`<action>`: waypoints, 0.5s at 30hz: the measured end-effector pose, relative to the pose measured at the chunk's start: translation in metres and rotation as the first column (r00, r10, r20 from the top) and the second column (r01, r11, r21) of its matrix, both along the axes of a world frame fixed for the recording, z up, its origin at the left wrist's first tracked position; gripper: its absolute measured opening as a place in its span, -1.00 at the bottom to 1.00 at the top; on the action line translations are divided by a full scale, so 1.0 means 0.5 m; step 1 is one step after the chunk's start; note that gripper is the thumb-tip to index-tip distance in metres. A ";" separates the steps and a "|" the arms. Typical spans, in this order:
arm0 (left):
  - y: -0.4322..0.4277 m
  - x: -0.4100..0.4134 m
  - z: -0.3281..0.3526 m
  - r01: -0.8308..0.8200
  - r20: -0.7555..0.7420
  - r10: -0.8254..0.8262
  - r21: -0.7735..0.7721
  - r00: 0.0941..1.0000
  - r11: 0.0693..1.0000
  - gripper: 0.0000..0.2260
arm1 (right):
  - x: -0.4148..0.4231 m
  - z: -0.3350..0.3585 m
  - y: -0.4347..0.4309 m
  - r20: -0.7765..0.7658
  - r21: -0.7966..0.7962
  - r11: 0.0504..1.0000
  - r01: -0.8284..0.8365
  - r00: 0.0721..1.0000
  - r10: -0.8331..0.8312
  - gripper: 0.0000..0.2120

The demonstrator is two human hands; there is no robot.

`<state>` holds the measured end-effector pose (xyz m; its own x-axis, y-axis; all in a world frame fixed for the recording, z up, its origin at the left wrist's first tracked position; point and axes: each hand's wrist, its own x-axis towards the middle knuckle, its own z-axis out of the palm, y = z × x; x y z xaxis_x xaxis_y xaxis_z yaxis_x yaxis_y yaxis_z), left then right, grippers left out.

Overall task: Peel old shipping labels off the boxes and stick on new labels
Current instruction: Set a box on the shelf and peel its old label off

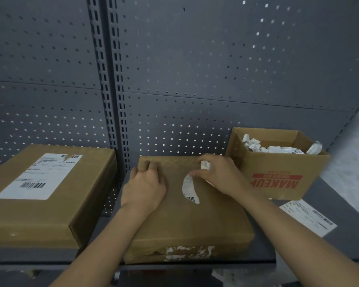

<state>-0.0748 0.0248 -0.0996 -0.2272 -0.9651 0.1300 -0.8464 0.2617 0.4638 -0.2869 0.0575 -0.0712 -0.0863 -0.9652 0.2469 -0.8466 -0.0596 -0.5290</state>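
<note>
Dark grey shelf (265,241). At centre, flat closed box (187,220); on its top, old label (189,188), torn down to a curved remnant. Left hand (143,187) presses on the box top, fingers curled under. Right hand (218,175) pinches the remnant's upper end, with a paper wad (205,165) tucked in its fingers. To the right, flat on the shelf, loose label sheet (308,217). To the left, second box (56,206) bearing whole label (37,177). Farther right, open carton (278,175) holding crumpled labels (278,148). Behind it all, perforated grey wall (195,69).

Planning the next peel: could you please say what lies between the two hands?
Head view: a curved white scrap of old label, stuck to the flat brown cardboard box, lies between the left hand and right hand gripping crumpled white paper.
</note>
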 end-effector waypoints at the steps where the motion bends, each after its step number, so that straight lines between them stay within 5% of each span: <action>1: -0.001 0.001 0.000 -0.001 0.007 0.001 -0.003 1.000 1.000 -0.69 | 0.004 -0.003 -0.003 -0.014 0.006 1.000 -0.023 1.000 0.023 -0.66; 15: -0.002 -0.002 0.000 -0.003 0.046 0.004 -0.028 0.999 1.000 -0.73 | 0.008 -0.029 -0.026 -0.155 0.018 0.992 -0.124 0.980 0.126 -0.89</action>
<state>-0.0757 0.0237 -0.0997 -0.2301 -0.9621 0.1463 -0.8675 0.2709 0.4172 -0.2830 0.0446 -0.0858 0.0741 -0.9680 0.2396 -0.9047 -0.1664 -0.3923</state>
